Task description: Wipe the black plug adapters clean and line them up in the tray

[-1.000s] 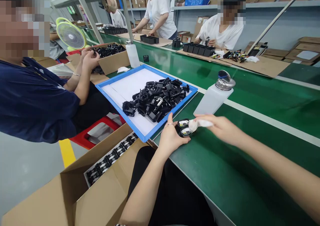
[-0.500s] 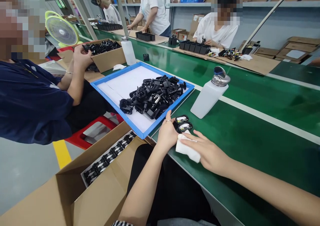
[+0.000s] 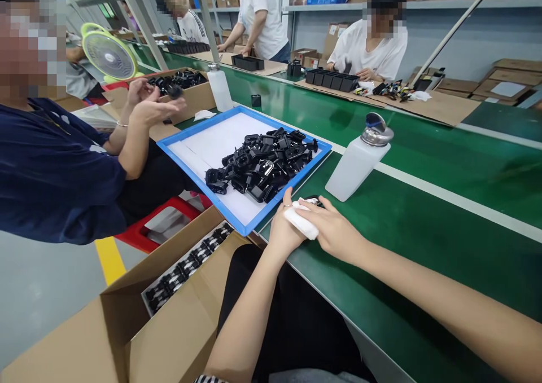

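My left hand (image 3: 282, 229) is closed at the near edge of the green bench, around black oval plastic parts (image 3: 315, 199). Only a dark rim of them shows; the cloth and my fingers hide the rest. A folded white cloth (image 3: 301, 220) is pressed over the parts by my right hand (image 3: 341, 232), which grips it between fingers and thumb. Just beyond my left hand lies a blue-rimmed tray (image 3: 244, 228) with a white bottom. A heap of black plastic parts (image 3: 262, 166) fills its right side.
A white pump bottle (image 3: 358, 166) with a metal top stands right of the tray. An open carton (image 3: 178, 309) of packed parts sits at lower left. Beside me a co-worker's hands (image 3: 154, 104) hold a black part. Another bottle (image 3: 220, 89) stands farther back.
My right hand has brought the cloth up and left, onto the parts at my left hand; their open faces are now mostly covered. The co-worker's hands have moved right and opened.
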Tool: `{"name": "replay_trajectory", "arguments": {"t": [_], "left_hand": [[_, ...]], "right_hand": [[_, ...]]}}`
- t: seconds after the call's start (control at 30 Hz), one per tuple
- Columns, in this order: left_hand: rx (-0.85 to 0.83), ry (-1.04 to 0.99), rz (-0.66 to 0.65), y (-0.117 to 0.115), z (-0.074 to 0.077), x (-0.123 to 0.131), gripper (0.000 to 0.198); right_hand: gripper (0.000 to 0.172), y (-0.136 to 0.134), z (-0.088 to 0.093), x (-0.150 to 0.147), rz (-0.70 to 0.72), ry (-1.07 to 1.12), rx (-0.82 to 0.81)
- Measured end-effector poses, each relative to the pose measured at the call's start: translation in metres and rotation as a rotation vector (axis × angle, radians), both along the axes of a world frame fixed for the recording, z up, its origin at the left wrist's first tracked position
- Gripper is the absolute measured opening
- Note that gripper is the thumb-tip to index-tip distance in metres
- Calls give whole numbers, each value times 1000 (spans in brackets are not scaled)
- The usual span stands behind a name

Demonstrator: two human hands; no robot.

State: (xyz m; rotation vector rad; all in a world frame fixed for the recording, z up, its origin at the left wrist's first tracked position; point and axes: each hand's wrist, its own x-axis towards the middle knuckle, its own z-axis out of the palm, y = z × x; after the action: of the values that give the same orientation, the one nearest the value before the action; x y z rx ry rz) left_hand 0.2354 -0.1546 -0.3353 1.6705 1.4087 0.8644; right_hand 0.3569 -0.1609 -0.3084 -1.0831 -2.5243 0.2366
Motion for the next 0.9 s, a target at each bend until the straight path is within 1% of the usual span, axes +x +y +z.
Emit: {"name": "replay_trajectory", "arguments": {"t": [0.07, 0.17, 0.27, 0.33, 0.4, 0.5, 0.57, 0.6, 0.63, 0.67, 0.7, 0.77, 0.8, 0.83, 0.87, 0.9], "left_hand": [[-8, 25, -12, 0, 2, 1, 80], [-8, 42, -14, -1, 4, 2, 88], [16, 49, -4, -2, 4, 2, 90], [20, 52, -1, -2, 3, 1, 92], [24, 62, -6, -1, 3, 1, 93], [40, 88, -27, -1, 2, 1, 88], [55, 98, -62, -5, 3, 1, 87], [69, 101, -78, -9, 5, 0, 88], [89, 106, -80, -12, 7, -3, 88], [115, 117, -60, -16, 9, -6, 84], [145, 135, -11, -19, 13, -12, 76], [198, 208, 162, -21, 20, -27, 53], [212, 262, 261, -18, 24, -37, 43], [214, 323, 339, -14, 27, -46, 35], [207, 382, 380, -8, 30, -56, 32], [192, 431, 376, -2, 32, -64, 31]], "right_hand": [[49, -4, 0, 12, 38, 44, -64], [50, -7, 6, 32, 58, 66, -177], [46, -8, 16, 53, 36, 23, -239], [41, -8, 23, 65, -13, -27, -254], [36, -7, 29, 76, -125, -49, -284], [30, -8, 35, 83, -412, 75, -431], [35, -9, 35, 84, -555, 202, -549], [37, -9, 34, 84, -595, 218, -586], [38, -9, 33, 85, -629, 178, -586], [40, -8, 32, 86, -657, 90, -544], [43, -7, 31, 87, -685, -23, -468], [48, -4, 30, 90, -725, -215, -317], [47, -3, 30, 91, -735, -262, -276], [45, -2, 31, 91, -732, -280, -271], [42, -2, 32, 90, -719, -286, -299], [40, -3, 33, 88, -707, -290, -332]]}}
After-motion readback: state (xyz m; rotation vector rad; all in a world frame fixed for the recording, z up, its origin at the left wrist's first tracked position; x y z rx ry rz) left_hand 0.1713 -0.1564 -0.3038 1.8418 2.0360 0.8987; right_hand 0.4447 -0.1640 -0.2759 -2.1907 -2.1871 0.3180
